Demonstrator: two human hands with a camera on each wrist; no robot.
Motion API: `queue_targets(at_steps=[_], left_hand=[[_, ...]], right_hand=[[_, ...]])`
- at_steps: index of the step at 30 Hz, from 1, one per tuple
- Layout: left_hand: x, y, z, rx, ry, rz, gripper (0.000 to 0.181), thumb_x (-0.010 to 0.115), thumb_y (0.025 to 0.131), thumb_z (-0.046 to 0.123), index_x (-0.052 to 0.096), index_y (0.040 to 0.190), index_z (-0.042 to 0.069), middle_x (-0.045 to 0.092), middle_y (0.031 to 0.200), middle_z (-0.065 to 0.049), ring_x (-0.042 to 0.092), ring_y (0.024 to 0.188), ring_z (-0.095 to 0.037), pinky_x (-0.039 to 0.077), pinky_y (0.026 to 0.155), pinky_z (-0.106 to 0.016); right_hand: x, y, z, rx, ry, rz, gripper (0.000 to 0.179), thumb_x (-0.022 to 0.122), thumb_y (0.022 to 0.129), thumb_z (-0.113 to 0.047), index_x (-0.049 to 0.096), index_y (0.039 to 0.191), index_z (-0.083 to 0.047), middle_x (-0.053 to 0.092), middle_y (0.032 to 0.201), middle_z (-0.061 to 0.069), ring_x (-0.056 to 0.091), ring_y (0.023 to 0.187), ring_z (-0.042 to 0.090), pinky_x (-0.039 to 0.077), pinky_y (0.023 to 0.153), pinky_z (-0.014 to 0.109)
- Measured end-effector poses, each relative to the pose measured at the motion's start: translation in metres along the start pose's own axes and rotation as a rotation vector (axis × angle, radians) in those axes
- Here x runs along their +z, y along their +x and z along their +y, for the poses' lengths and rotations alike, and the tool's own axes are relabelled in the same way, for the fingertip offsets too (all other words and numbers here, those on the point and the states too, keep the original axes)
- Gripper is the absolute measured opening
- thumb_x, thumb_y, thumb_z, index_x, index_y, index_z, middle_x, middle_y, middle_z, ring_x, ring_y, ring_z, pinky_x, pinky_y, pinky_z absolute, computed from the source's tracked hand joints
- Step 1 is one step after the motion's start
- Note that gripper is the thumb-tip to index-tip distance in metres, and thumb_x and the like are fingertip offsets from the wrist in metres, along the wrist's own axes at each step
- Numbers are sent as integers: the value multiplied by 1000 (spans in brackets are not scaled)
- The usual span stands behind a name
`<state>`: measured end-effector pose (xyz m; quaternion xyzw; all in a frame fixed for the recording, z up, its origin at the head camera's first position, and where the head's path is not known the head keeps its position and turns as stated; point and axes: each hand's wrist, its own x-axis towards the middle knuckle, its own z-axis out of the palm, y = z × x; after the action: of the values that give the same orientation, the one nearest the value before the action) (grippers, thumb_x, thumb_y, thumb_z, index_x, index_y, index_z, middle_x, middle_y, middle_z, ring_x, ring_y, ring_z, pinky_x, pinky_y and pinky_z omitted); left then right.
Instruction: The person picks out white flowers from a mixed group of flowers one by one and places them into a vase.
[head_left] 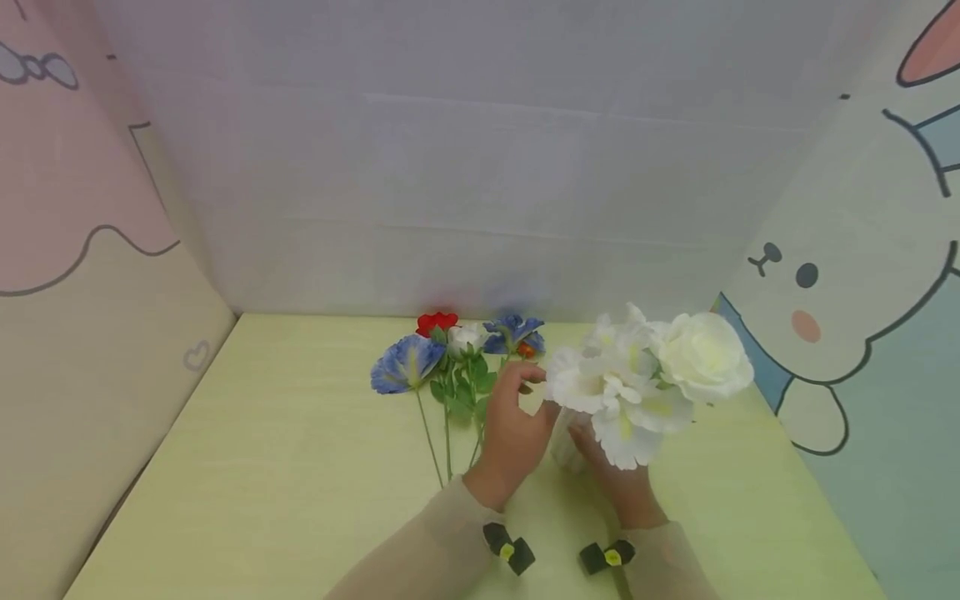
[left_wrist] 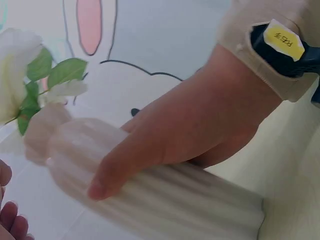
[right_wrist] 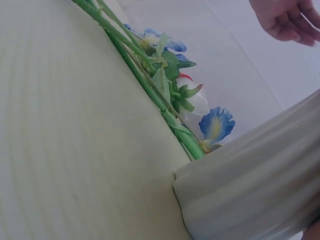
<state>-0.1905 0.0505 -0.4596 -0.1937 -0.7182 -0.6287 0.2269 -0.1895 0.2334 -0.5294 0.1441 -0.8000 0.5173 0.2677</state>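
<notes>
A white ribbed vase (left_wrist: 200, 200) stands on the table, with white artificial flowers (head_left: 622, 387) above its mouth, one of them rose-like (head_left: 705, 357). My right hand (left_wrist: 175, 130) grips the vase around its side, thumb laid across the ribs. To the left of the flower heads is my left hand (head_left: 517, 437), raised with loosely bent fingers and nothing in them. In the right wrist view the same left hand (right_wrist: 290, 20) shows apart from the vase. The blossoms hide part of the vase and the right fingers in the head view.
Left of the vase, several loose flower stems lie on the table (head_left: 262, 467): a blue flower (head_left: 407, 364), a red one (head_left: 437, 323), a white one (head_left: 467, 337) and another blue one (head_left: 513, 332). A pale wall (head_left: 480, 183) closes the back; printed panels flank both sides.
</notes>
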Motion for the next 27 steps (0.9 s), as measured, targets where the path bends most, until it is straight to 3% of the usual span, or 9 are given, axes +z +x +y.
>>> queue_targets(at_steps=[4, 7, 10, 13, 19, 22, 27], left_hand=[[-19, -1, -1, -78, -41, 3, 19, 71, 95, 7, 63, 112, 7, 61, 109, -5, 58, 104, -27, 48, 89, -44], [-32, -5, -2, -186, -66, 8, 19, 73, 96, 12, 63, 112, 6, 63, 109, -7, 58, 103, -28, 48, 90, -48], [-42, -10, -3, -277, -58, 8, 21, 74, 95, 12, 64, 112, 5, 65, 108, -10, 59, 102, -27, 49, 90, -49], [-50, -12, -7, -286, -25, 12, 20, 74, 95, 11, 65, 111, 4, 66, 108, -13, 60, 101, -26, 50, 90, -48], [-63, -16, -11, -317, 45, 23, 20, 76, 93, 13, 66, 109, 7, 66, 107, -5, 60, 99, -27, 49, 88, -46], [-68, -20, -16, -344, 138, 7, 19, 77, 93, 14, 66, 108, 9, 65, 106, -6, 60, 99, -29, 50, 86, -44], [-74, -22, -24, -436, 449, -39, 25, 78, 92, 26, 66, 109, 12, 64, 106, -6, 61, 94, -23, 52, 77, -41]], right_hand=[[-1, -4, -1, 39, 46, 10, 74, 83, 79, 6, 45, 142, -4, 55, 121, -1, 50, 113, 9, 37, 102, 18], [-2, -5, -1, 50, 36, 3, 89, 84, 79, 5, 36, 153, -7, 52, 136, 2, 48, 126, 10, 34, 111, 20], [-2, -5, 0, 60, 42, -5, 87, 83, 80, 4, 36, 153, -8, 52, 137, 2, 48, 126, 11, 34, 112, 21], [-2, -5, 0, 71, 56, -6, 84, 82, 82, 5, 37, 151, -8, 52, 134, 1, 49, 123, 11, 35, 110, 20], [-2, -6, -8, 97, 59, 1, 81, 81, 81, 8, 38, 148, 0, 53, 130, 1, 50, 119, 9, 35, 108, 18], [-2, -5, -21, 113, 64, -4, 78, 79, 81, 8, 37, 147, 4, 53, 129, 0, 49, 119, 7, 35, 107, 16], [-2, -5, -16, 94, 61, 6, 78, 81, 81, 7, 41, 147, -2, 55, 129, 0, 51, 118, 9, 36, 107, 18]])
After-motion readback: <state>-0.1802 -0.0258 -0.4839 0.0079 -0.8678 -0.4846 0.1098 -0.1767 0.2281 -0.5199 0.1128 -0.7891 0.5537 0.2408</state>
